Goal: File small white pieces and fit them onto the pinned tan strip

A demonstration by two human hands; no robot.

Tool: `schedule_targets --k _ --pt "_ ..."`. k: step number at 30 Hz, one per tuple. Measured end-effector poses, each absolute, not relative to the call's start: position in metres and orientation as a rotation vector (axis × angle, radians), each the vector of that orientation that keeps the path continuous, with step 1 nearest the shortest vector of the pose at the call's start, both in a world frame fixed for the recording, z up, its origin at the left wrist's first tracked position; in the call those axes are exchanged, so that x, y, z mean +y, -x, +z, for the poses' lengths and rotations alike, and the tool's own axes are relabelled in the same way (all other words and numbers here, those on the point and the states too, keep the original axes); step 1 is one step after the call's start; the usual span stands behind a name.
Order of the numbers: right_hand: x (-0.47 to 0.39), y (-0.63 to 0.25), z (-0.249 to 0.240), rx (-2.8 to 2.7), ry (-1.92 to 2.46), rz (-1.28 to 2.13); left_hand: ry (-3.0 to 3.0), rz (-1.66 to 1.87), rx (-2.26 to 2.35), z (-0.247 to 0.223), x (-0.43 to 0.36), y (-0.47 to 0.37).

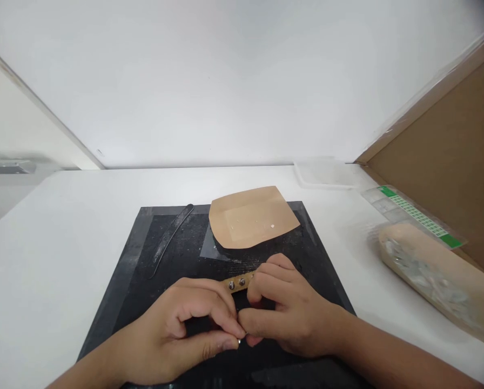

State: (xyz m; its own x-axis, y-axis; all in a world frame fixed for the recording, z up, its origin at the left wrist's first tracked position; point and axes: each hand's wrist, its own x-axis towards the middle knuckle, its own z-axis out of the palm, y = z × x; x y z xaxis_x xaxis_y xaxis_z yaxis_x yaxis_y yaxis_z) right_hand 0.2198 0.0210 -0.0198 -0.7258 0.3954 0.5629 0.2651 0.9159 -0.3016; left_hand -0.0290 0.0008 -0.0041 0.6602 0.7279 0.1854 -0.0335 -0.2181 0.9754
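Viewing the station through the head camera, I observe both hands over the near half of a black work mat point(124, 302), which lies on a white tabletop point(39, 254). The left hand point(189, 321) is closed in a pinch: its thumb and index fingertip grip a small silvery piece point(239, 341), of which only a glint is exposed. The right hand point(293, 310) is curled, with its thumb and fingertips brought to the same point; I cannot tell whether it also grips the piece. The piece is located between the two hands, and its full shape is hidden by the fingers.

Just beyond the hands, a yellowish-brown strip point(237, 284) carries round metallic parts, two of them in clear view. The hands partly cover the strip at each side.

Farther back, a tan sheet point(250, 213) projects past the far edge of the mat. It bears a few pale specks and overlaps a translucent film point(213, 248). A slender black stick point(171, 237) lies diagonally to the left of the sheet.

To the right of the mat, I note a tan tray point(475, 283) containing clear plastic bags point(424, 275); adjacent is a clear packet with a green-and-white label point(419, 216). A shallow translucent tray point(325, 173) is positioned at the rear.
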Motion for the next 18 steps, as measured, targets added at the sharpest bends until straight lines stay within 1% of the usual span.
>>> schedule_targets --k 10,18 --pt "0.0225 -0.2211 -0.0206 -2.395 0.484 0.201 -1.848 0.749 0.694 0.0017 -0.0037 0.0297" --pt "0.0221 -0.2242 -0.0236 -2.396 0.518 0.301 -1.938 0.807 0.693 -0.0077 -0.0046 0.0286"
